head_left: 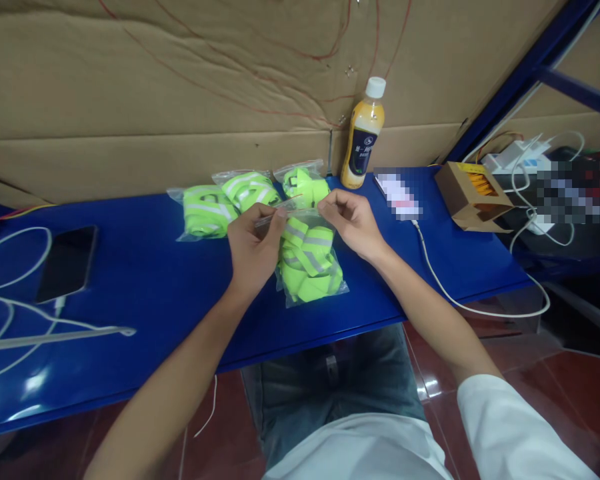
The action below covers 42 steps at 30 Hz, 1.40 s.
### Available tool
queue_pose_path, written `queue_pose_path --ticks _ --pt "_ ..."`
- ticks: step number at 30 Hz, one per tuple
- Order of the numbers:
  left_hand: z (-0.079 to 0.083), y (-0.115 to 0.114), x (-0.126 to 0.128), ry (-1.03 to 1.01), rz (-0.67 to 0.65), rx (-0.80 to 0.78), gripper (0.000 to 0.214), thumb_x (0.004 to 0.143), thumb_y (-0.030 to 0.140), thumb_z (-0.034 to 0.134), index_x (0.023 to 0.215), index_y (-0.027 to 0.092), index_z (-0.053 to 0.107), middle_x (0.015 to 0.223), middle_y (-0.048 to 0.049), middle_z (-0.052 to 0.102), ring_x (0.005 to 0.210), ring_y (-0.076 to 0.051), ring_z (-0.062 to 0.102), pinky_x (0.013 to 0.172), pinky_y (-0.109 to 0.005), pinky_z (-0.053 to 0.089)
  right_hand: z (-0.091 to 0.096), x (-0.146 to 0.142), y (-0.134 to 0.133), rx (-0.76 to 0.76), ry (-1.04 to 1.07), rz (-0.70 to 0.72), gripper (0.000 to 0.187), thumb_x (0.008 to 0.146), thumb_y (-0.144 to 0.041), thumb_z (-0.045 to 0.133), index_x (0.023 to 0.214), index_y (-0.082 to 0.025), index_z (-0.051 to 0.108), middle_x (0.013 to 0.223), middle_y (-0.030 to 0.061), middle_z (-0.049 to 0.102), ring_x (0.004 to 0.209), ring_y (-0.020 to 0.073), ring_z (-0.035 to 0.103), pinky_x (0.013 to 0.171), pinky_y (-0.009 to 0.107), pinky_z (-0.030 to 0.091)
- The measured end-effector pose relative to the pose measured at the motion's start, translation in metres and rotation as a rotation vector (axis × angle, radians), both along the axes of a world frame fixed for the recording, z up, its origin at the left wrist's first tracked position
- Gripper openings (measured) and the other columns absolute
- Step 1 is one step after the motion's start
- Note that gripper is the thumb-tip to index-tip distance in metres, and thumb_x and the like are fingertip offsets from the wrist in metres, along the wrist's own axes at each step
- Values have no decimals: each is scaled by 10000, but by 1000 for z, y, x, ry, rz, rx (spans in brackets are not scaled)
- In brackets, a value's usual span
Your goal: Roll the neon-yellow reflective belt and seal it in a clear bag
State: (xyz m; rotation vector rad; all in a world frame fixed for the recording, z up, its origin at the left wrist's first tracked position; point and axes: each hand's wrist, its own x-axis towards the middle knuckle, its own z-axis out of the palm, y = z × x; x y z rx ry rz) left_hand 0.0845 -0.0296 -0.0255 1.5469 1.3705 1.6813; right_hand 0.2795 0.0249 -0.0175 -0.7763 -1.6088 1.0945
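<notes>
A clear plastic bag (311, 263) stuffed with a folded neon-yellow reflective vest lies on the blue table (145, 267) in front of me. My left hand (253, 250) pinches the bag's top edge at its left end. My right hand (353, 223) pinches the same top edge at its right end. Three more packed vest bags (207, 211) (250, 189) (305, 183) lie in a row just behind my hands, near the cardboard wall.
A bottle of orange drink (363, 137) stands at the back. A black phone (66, 262) with white cables lies at left. A small open cardboard box (473, 195), a charging cable (445, 280) and a power strip (523, 157) are at right. The table's front edge is near my lap.
</notes>
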Motion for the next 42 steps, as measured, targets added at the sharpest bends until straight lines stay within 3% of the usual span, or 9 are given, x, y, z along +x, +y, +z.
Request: queue_pose_path --ticks 5,10,14,18,24,31,36,42 --pt "2 -1 1 33 15 26 385 946 528 782 771 208 660 605 31 487 532 -116 369 512 -292 286 1 0 -1 103 12 -28 536 879 -745 781 868 -218 679 780 -2 622 699 140 529 677 325 429" --pt "-1 -1 0 52 18 58 339 965 498 770 810 209 680 642 22 541 552 -121 415 519 -284 315 4 1 -4 180 -38 -61 428 933 -643 764 875 -225 695 830 15 652 739 152 550 687 331 422" --pt "-2 -3 1 49 20 66 308 978 458 765 821 206 683 660 19 552 567 -119 448 535 -280 333 4 3 -2 103 -85 -23 391 909 -580 801 858 -208 694 787 5 655 670 130 498 642 317 383" --pt "-4 -2 0 15 8 30 318 980 489 774 843 210 705 646 25 543 558 -118 428 530 -277 332 2 4 0 89 -116 3 490 899 -655 787 769 -196 676 701 -13 590 633 121 446 627 311 360" --pt "-12 8 -2 -148 -10 15 316 912 516 836 858 218 744 801 -16 682 728 -161 600 669 -283 480 -2 1 3 58 -18 -69 594 810 -769 816 743 -195 681 690 -12 589 638 121 453 611 300 356" --pt "-12 4 -1 -131 29 83 372 942 526 837 795 210 707 721 -2 668 667 -146 590 624 -284 452 1 -1 2 -87 130 -97 600 722 -754 897 695 -191 693 679 -4 637 633 115 514 598 286 387" --pt "-13 5 1 -193 4 69 395 901 561 871 785 208 734 750 -18 712 685 -146 626 649 -284 493 2 0 1 -82 145 -174 622 709 -774 896 620 -198 679 615 -14 616 582 103 463 575 296 356" --pt "-15 8 -1 -235 -59 49 431 875 587 888 774 211 702 728 0 664 677 -142 621 663 -284 521 0 -2 4 -81 240 -262 613 686 -789 899 645 -218 679 658 -17 623 651 124 517 642 304 432"
